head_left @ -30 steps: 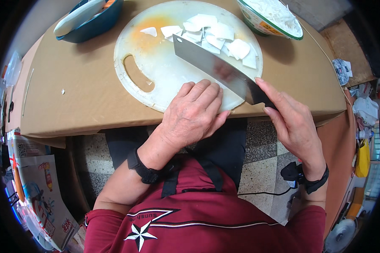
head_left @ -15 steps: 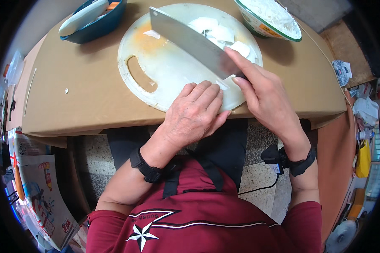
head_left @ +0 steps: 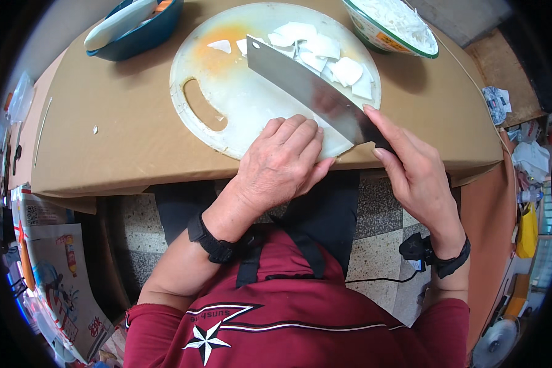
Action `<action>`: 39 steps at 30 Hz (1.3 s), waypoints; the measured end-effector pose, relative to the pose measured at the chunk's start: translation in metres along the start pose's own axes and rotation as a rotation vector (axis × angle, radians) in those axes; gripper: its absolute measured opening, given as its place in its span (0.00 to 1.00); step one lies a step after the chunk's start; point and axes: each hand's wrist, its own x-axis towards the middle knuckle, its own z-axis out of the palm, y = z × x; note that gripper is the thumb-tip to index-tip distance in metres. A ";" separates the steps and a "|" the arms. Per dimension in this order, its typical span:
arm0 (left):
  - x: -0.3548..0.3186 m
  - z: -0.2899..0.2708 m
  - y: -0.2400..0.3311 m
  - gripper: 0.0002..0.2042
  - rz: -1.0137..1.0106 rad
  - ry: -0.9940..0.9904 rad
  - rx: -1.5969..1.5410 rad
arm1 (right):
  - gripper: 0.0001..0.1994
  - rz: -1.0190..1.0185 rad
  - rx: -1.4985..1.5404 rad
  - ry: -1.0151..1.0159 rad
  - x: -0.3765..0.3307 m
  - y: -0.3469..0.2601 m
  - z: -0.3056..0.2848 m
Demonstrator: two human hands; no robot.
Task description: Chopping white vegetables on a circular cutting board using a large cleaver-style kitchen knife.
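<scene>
My right hand grips a broad steel cleaver whose blade lies slanted across a round white cutting board. Several flat white cut pieces are heaped on the board's far side, just beyond the blade. An orange stain marks the board's upper left. My left hand rests palm down on the near edge of the board, fingers together, holding nothing. The board lies on a brown cardboard surface.
A blue bowl with a pale utensil sits at the far left. At the far right stands a green-rimmed bowl of white shreds. Clutter, bags and printed sheets lie on the floor on both sides.
The cleaver swept left across the board, then came back toward the right, and the white pieces are gathered at the board's far side. My left hand has stayed on the board's edge.
</scene>
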 end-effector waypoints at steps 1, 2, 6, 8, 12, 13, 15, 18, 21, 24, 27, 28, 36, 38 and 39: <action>0.000 0.000 0.000 0.20 0.002 0.002 0.003 | 0.28 -0.009 -0.012 0.004 0.000 0.000 -0.001; 0.000 0.001 0.000 0.20 0.002 0.001 0.003 | 0.29 -0.017 -0.026 0.007 0.000 0.000 -0.001; 0.000 0.002 0.000 0.20 -0.002 0.008 0.014 | 0.29 -0.010 -0.044 -0.016 0.001 -0.001 -0.003; -0.001 0.002 0.000 0.20 -0.001 0.011 0.015 | 0.29 -0.005 -0.055 -0.029 0.001 -0.003 -0.003; -0.001 0.002 0.000 0.20 -0.002 0.010 0.010 | 0.29 -0.011 -0.056 -0.045 0.004 -0.003 -0.004; -0.001 0.002 0.000 0.20 0.000 0.010 0.014 | 0.29 -0.015 -0.051 -0.046 0.003 -0.001 -0.004; -0.001 0.001 0.000 0.20 0.002 0.012 0.016 | 0.29 -0.019 -0.046 -0.048 0.004 0.000 -0.005; 0.000 0.001 -0.001 0.20 0.001 0.008 0.014 | 0.28 -0.007 -0.052 -0.065 0.005 -0.001 -0.007; -0.001 0.001 -0.001 0.20 -0.004 -0.001 0.008 | 0.28 -0.010 -0.060 -0.082 0.007 0.000 -0.007; 0.000 0.001 -0.001 0.20 -0.004 0.002 0.008 | 0.27 -0.031 -0.017 -0.063 0.010 0.004 -0.005; 0.000 0.001 0.000 0.20 -0.002 0.006 0.014 | 0.26 -0.034 0.023 -0.053 0.020 0.001 0.001; 0.000 0.001 0.001 0.20 -0.002 0.003 0.019 | 0.25 0.000 0.044 -0.085 0.026 -0.002 0.003; -0.001 0.004 0.001 0.19 0.013 0.017 0.019 | 0.23 -0.092 0.175 0.116 0.059 0.008 0.042; -0.001 0.003 0.001 0.19 0.012 0.020 0.018 | 0.24 -0.102 0.171 0.182 0.056 0.010 0.041; -0.001 0.003 0.001 0.19 0.014 0.016 0.015 | 0.24 -0.105 0.173 0.182 0.052 0.011 0.038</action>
